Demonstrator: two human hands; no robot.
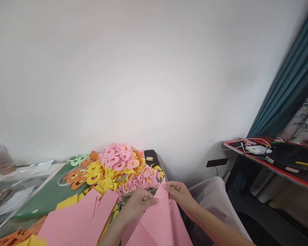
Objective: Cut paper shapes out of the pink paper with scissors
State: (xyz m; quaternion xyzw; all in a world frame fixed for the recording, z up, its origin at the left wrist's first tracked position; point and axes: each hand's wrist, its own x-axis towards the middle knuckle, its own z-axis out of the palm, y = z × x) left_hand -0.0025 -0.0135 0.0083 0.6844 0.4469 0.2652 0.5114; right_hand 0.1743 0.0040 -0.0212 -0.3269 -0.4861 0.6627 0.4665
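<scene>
A pink sheet of paper [157, 218], folded to a point at its upper end, is held between my two hands over the table's near right edge. My left hand [143, 201] pinches its left side with the thumb on top. Close to the tip, my right hand [176, 191] grips the right edge between thumb and fingers. Under the fold lies more pink paper [179, 225]. To the left are flat pink sheets [74, 218] on yellow paper. Just beyond my hands spreads a heap of pink and yellow scraps [141, 179].
Behind the scraps are piled pink cut-outs [118, 155], yellow cut-outs [94, 172] and orange cut-outs [77, 178]. A dark phone [151, 157] lies near the wall. A translucent bag [210, 198] is to my right, and a red-edged desk [277, 164] stands farther right.
</scene>
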